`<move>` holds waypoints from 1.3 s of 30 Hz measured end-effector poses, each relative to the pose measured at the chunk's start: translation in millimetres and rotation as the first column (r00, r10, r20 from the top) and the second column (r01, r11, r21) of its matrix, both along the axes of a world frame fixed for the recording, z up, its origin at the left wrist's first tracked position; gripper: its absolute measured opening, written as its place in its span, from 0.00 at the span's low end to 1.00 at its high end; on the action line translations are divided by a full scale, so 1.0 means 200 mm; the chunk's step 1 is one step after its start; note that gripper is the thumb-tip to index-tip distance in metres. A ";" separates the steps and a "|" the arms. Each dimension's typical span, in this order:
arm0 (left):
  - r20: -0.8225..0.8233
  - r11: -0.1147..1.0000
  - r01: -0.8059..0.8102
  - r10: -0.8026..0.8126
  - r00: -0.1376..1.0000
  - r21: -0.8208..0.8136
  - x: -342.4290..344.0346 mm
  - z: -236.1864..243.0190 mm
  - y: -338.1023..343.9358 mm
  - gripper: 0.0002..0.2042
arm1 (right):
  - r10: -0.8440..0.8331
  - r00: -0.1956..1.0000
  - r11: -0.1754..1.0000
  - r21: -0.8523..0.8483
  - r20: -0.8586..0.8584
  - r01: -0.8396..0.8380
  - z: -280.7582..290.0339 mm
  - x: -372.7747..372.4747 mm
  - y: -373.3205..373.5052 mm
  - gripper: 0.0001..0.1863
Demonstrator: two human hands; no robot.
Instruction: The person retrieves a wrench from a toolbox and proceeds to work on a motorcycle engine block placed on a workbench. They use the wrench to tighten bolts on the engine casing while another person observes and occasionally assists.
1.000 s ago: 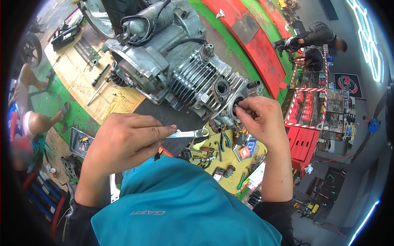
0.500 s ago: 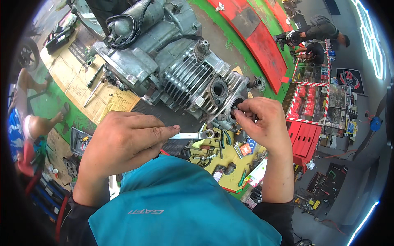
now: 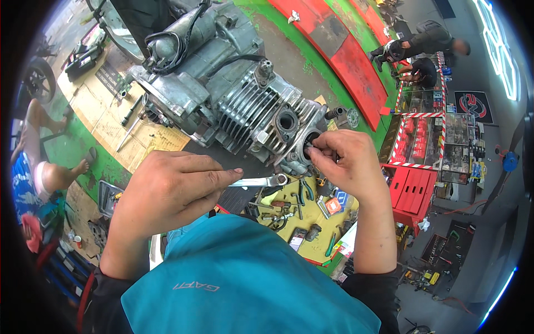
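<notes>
A grey metal engine [image 3: 186, 92] with a finned cylinder [image 3: 246, 114] lies on its side in front of me. My left hand [image 3: 169, 186] is closed around a silver ring spanner [image 3: 260, 181]; its ring end points right, just below the cylinder head, apart from it. My right hand [image 3: 353, 164] is at the right end of the engine, thumb and forefinger pinched together inside the round opening [image 3: 303, 149] of the cylinder head. Whatever those fingertips grip, if anything, is hidden. An oval intake port [image 3: 286, 121] shows beside that opening.
Pliers, small parts and boxes lie on a yellow mat [image 3: 289, 225] below the engine. A socket tool [image 3: 132, 111] rests on cardboard at left. Beyond stand a red ramp [image 3: 356, 67], a red cabinet [image 3: 409, 192] and display cases. Other people are at far left and upper right.
The engine appears shifted slightly left in view. My right hand has moved a little left with the opening, its fingers still in it. My left hand keeps the spanner.
</notes>
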State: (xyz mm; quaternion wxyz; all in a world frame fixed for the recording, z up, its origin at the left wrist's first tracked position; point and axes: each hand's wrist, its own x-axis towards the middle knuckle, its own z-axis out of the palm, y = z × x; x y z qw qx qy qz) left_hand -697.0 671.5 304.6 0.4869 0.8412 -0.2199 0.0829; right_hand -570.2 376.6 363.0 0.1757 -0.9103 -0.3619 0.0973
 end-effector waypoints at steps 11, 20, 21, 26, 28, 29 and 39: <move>0.024 0.990 0.072 -0.075 0.997 0.119 0.06 0.17 -0.04 0.19 | -0.074 0.997 0.997 0.032 -0.028 0.075 -0.01 -0.04 -0.02 0.09; 0.141 0.821 0.023 -0.126 0.982 0.571 0.27 0.46 -0.14 0.15 | -0.424 0.871 0.752 0.438 -0.250 0.492 0.02 -0.16 -0.17 0.17; 0.131 0.772 0.046 -0.165 0.978 0.634 0.30 0.48 -0.16 0.15 | -0.414 0.863 0.770 0.394 -0.289 0.501 0.00 -0.19 -0.20 0.20; 0.184 0.522 0.027 -0.348 0.919 0.853 0.35 0.64 -0.34 0.10 | -0.379 0.876 0.688 0.542 -0.298 0.482 -0.18 -0.30 -0.23 0.17; 0.161 0.436 0.024 -0.381 0.911 0.900 0.36 0.65 -0.40 0.10 | -0.400 0.874 0.620 0.621 -0.276 0.480 -0.25 -0.34 -0.23 0.17; 0.133 0.390 0.035 -0.396 0.909 0.920 0.37 0.66 -0.43 0.13 | -0.403 0.841 0.547 0.643 -0.360 0.537 -0.27 -0.35 -0.23 0.17; -0.003 0.015 0.009 -0.357 0.934 1.000 0.31 0.73 -0.71 0.10 | -0.309 0.839 0.221 0.825 -0.447 0.520 -0.45 -0.34 -0.11 0.10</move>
